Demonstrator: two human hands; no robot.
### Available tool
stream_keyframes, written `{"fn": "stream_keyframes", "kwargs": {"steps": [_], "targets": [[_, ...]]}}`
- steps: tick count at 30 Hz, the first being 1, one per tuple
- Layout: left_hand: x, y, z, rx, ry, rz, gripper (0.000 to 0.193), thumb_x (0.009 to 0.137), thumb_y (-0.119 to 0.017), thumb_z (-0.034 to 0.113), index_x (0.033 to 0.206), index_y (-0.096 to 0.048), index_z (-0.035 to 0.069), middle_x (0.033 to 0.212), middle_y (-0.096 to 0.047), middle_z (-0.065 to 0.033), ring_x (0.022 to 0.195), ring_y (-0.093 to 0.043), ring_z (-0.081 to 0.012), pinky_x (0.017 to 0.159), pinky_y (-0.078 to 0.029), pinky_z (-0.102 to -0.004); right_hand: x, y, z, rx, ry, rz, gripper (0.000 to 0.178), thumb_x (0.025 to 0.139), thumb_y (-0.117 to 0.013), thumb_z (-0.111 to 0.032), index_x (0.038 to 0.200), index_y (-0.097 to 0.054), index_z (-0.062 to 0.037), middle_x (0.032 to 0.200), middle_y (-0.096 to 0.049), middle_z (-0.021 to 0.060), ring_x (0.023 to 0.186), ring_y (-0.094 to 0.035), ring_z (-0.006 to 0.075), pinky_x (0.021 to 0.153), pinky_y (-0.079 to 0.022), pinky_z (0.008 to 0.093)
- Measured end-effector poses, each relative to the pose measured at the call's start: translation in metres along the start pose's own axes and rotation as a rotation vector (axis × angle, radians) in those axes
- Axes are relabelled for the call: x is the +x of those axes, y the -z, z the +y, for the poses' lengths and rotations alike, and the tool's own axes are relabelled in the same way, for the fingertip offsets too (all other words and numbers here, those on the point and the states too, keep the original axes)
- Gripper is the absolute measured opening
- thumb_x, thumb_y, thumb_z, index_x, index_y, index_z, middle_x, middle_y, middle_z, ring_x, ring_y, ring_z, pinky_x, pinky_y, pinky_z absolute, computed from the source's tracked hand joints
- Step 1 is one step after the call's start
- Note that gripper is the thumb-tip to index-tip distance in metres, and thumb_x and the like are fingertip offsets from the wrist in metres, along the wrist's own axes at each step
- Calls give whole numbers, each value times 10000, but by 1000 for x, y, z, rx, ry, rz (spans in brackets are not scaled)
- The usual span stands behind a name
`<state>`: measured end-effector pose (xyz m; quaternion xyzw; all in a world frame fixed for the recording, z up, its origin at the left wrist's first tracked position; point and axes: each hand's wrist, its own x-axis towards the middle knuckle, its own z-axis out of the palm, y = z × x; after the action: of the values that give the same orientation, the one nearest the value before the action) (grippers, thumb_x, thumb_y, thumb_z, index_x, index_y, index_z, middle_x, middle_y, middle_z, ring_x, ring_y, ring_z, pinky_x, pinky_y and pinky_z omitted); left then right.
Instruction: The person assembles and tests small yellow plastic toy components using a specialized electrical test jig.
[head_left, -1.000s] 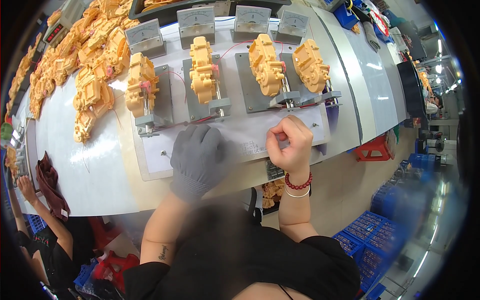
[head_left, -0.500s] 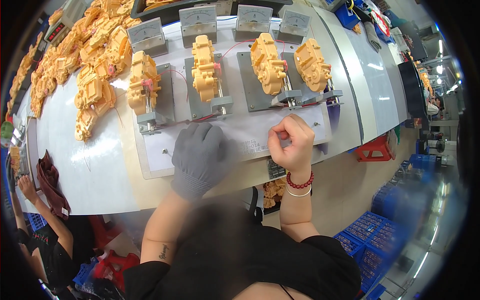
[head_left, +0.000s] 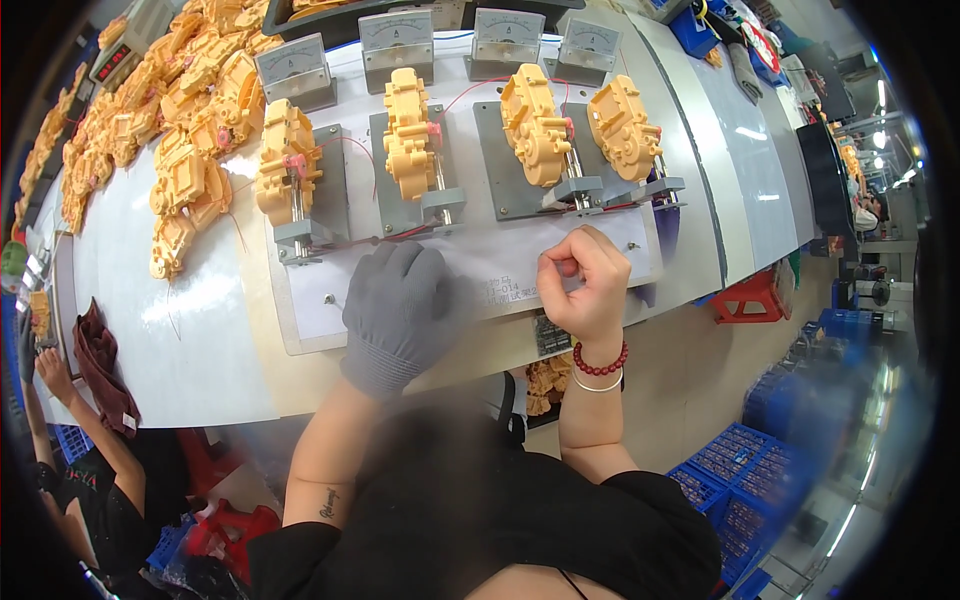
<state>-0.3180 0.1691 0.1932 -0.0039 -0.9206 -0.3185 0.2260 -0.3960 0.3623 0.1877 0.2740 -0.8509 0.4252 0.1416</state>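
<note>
My left hand point(head_left: 393, 310), in a grey knitted glove, rests on the white board point(head_left: 310, 325) with its fingers curled under; no object shows in it. Bare and loosely fisted, my right hand point(head_left: 588, 285) lies at the board's right part, its thumb bent toward the fingers and nothing visible inside. Beyond the hands, yellow plastic gearbox housings point(head_left: 408, 135), point(head_left: 535, 125), point(head_left: 625, 130), point(head_left: 288, 160) sit on grey metal fixtures point(head_left: 495, 165) with shafts at their near ends. Behind them stand analog panel meters point(head_left: 397, 45). Neither hand touches a housing.
A large heap of yellow housings point(head_left: 200, 90) covers the table's left back, some with thin wires trailing. A brown cloth point(head_left: 103, 370) lies near the left edge, where another person's hand point(head_left: 55, 372) works. Red stool point(head_left: 750, 298) and blue crates point(head_left: 730, 455) stand right, below the table.
</note>
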Motion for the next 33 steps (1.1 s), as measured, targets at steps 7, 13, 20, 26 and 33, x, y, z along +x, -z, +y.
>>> {"fn": "stream_keyframes", "kwargs": {"steps": [7,13,20,26,33], "targets": [[-2,8,-4,-68,44,-57,116,746,-711,71,794,-608,44,705,-551,-99,679,-548,-309,632,-449,-413,5,12,-2,79,-99,-136,110,735,-684,-38,719,-578,-13,658,-563,64,549,-521,165,504,-407,272],[1,15,-9,-96,128,-161,147,805,-715,127,891,-615,64,830,-619,-105,818,-593,-323,715,-478,-430,10,28,10,246,-239,-262,112,793,-727,-46,806,-632,12,755,-607,52,589,-518,105,535,-409,246],[-7,44,-9,-44,85,-172,174,772,-750,113,879,-636,37,811,-609,-109,751,-595,-294,681,-478,-394,-4,34,22,282,-248,-91,167,782,-781,-77,816,-640,6,752,-603,19,609,-512,63,527,-387,222],[-22,92,-47,7,357,-215,151,767,-739,103,871,-655,34,809,-612,-116,743,-614,-263,685,-493,-345,-10,97,77,147,-374,-115,160,786,-780,-67,836,-650,12,702,-595,-17,605,-462,24,517,-326,200],[-24,86,-45,-105,414,-89,105,804,-700,70,853,-639,-1,767,-611,-106,689,-589,-217,644,-473,-312,11,100,64,61,-476,-273,146,803,-757,-56,820,-634,20,703,-595,-14,616,-461,22,519,-325,203]]}}
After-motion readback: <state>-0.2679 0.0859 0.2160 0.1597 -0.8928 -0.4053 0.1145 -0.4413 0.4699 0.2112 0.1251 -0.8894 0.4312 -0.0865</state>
